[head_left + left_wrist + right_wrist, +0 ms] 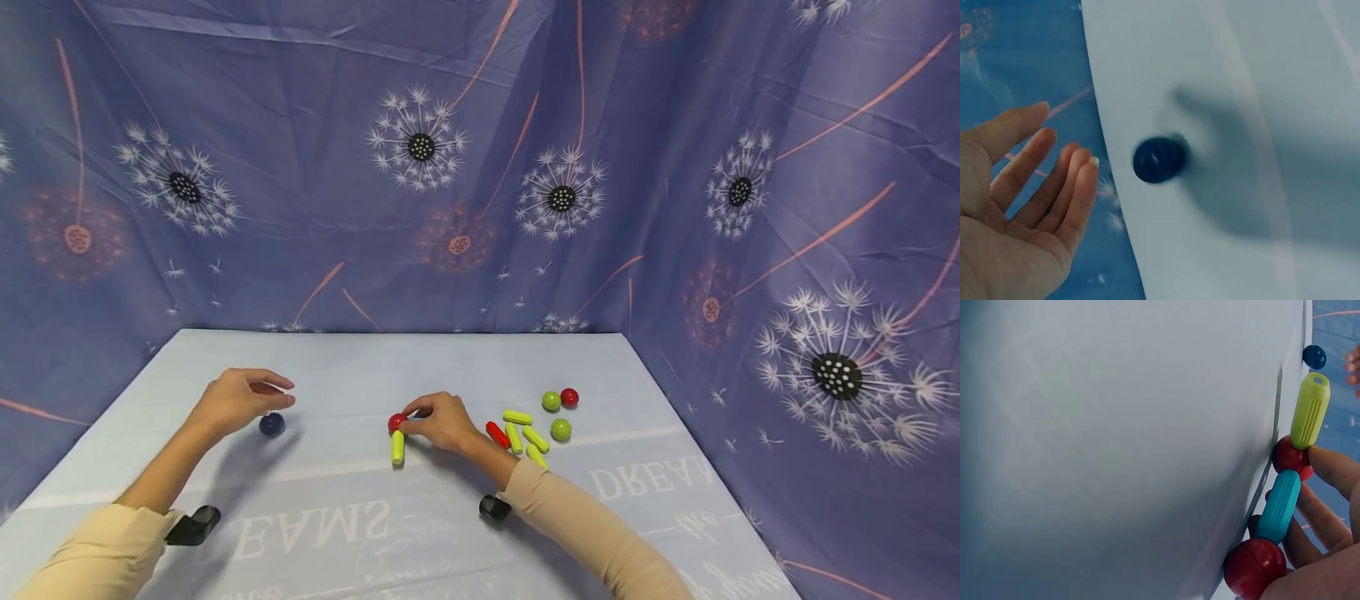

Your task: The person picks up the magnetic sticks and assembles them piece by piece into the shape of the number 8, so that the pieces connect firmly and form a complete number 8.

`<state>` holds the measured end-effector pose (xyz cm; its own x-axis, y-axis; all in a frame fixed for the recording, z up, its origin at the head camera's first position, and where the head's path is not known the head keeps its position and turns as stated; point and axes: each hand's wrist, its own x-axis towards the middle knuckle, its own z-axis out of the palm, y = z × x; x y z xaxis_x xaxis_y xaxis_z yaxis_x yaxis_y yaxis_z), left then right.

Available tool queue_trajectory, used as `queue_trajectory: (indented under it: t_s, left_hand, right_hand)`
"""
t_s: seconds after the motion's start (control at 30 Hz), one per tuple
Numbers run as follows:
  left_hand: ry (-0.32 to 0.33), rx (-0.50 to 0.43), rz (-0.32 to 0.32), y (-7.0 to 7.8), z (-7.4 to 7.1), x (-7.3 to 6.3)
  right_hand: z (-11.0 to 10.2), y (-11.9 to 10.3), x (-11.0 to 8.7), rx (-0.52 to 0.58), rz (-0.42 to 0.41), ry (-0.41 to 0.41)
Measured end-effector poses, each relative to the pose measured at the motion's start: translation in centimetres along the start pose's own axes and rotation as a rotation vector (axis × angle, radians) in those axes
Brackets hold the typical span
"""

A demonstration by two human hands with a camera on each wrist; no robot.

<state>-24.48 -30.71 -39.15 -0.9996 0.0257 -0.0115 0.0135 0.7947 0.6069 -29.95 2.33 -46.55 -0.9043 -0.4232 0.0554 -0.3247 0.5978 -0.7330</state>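
Observation:
My left hand (238, 398) hovers over a dark blue ball (272, 424), fingers loosely bent and holding nothing. In the left wrist view a gap separates its fingertips from the blue ball (1159, 159). My right hand (442, 423) pinches a chain of toy balls and rods at the middle of the table. Seen from the right wrist, the chain runs from a yellow-green rod (1311, 412) to a red ball (1287, 454), a light blue rod (1279, 506) and a second red ball (1254, 569). The thumb lies by the upper red ball; other fingers pass behind the blue rod.
Right of my right hand lie several yellow-green rods (536, 438), a red rod (497, 434), two green balls (560, 430) and a red ball (570, 397). The pale table (337, 358) backs onto a purple dandelion-print curtain (300, 167), which also hangs along the sides.

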Motion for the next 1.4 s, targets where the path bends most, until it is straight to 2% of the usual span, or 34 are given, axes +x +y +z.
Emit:
queue_trajectory:
  t_s: [0.23,0.4,0.57,0.87,0.97,1.17,1.4]
  left_hand:
    - [0.005,0.054,-0.049,-2.0,-0.4,-0.3]
    - [-0.013,0.046,-0.038,-2.6,-0.3,-0.4]
    - [-0.028,0.028,-0.053,-3.0,0.1,-0.6]
    - [0.027,0.065,-0.030,-4.1,0.9,-0.4]
    - [0.041,0.068,-0.042,-4.4,0.9,-0.3]
    - [0.053,0.057,-0.061,-4.7,1.1,-0.5]
    - [-0.003,-0.002,-0.053,-3.7,1.8,-0.6]
  right_hand:
    - [-0.2,0.0,0.2,0.012,0.001,0.001]
    - [-0.4,-0.2,0.5,0.007,-0.012,0.013]
    - [-0.6,-0.2,0.6,0.002,-0.014,0.008]
    - [-0.4,0.0,0.5,0.015,-0.008,0.008]
    - [-0.3,0.0,0.4,0.021,-0.009,0.008]
    - [-0.2,0.1,0.5,0.022,-0.012,0.006]
    - [-0.1,0.3,0.3,0.027,-0.007,0.001]
